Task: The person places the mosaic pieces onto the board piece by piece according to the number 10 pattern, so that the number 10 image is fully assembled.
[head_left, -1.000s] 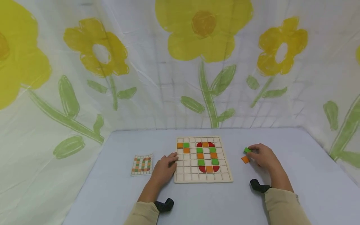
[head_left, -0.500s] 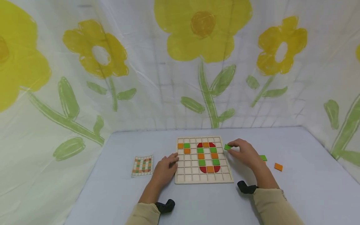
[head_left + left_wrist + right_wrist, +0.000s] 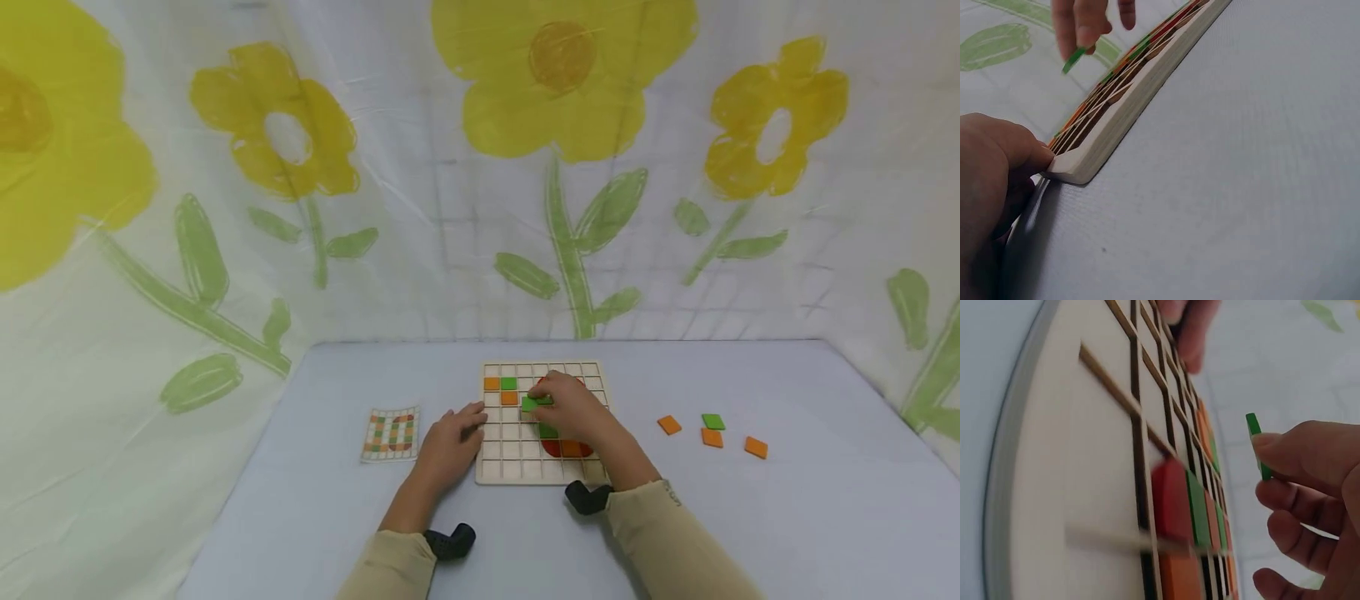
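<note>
A wooden grid board [image 3: 517, 471] lies on the table, with orange, green and red tiles set in some of its squares. My right hand [image 3: 577, 410] is over the board and pinches a green square tile [image 3: 1254, 428] between thumb and fingertips. In the right wrist view that tile is held above the board's surface, apart from it. The hand covers part of the ring of red, green and orange tiles. My left hand [image 3: 452, 446] rests at the board's left edge, its fingertips touching the rim, as the left wrist view also shows.
A small pattern card [image 3: 391, 433] with a printed coloured grid lies left of the left hand. To the board's right lie a loose green tile [image 3: 713, 422] and three orange tiles [image 3: 670, 425]. A flower-printed white curtain [image 3: 450, 208] hangs behind the table.
My right hand has picked up the green tile from the loose ones at the right and carried it left over the board. The left hand stays at the board's edge.
</note>
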`<move>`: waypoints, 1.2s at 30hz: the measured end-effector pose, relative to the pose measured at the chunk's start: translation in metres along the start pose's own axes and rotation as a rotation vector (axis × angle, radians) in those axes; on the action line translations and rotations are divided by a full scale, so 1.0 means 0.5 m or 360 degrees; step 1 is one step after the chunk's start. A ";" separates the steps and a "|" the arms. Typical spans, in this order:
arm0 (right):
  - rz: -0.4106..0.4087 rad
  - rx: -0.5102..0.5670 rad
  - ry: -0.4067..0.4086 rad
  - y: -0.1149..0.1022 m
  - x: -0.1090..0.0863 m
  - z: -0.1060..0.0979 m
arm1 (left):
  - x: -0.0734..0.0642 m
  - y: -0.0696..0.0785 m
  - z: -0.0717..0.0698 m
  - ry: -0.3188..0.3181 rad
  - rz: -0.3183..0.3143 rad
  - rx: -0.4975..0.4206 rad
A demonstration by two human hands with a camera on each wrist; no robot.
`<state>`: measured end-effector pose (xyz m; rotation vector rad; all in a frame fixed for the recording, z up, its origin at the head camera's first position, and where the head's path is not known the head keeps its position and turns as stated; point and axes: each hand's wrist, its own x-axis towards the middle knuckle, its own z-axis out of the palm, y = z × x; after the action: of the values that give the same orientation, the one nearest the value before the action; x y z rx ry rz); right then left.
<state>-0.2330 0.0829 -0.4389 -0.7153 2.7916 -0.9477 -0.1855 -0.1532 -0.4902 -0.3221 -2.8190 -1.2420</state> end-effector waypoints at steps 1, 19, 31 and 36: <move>-0.0002 -0.0029 -0.0011 -0.007 0.006 0.005 | 0.000 0.001 0.000 -0.0003 -0.0001 -0.0004; 0.0193 -0.0315 -0.0074 -0.059 0.045 0.057 | 0.001 0.000 0.002 -0.0010 0.0002 0.0031; 0.0301 -0.0150 -0.0012 -0.049 0.025 0.041 | 0.003 0.002 -0.001 -0.0011 -0.0022 0.0019; 0.0340 -0.0065 0.0071 -0.020 -0.027 0.000 | 0.002 0.004 0.000 0.0007 -0.0012 0.0020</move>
<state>-0.2171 0.0824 -0.4337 -0.3937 2.8604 -0.8791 -0.1863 -0.1520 -0.4886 -0.3082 -2.8255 -1.2247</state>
